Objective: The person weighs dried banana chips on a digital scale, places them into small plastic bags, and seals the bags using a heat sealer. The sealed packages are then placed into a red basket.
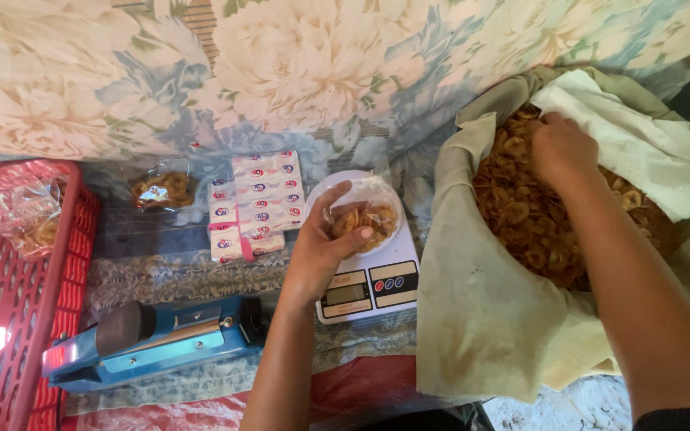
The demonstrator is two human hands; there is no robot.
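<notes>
Indoors, floral cloth [297,72], scale [369,279], chip sack [481,303]

Two bare forearms, no rings or watch

The left hand [323,243] and right hand [562,150] are bare; a dark sleeve edge [680,420] shows high on the right arm.

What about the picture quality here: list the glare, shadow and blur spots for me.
Head view: daylight is soft and even; a blown-out white patch glares on the red basket at lower left; the clear bag of chips in the left hand shows small shiny highlights; the right hand in the big sack looks slightly soft; edges bend a little from the wide lens; no heavy shadows.
</notes>
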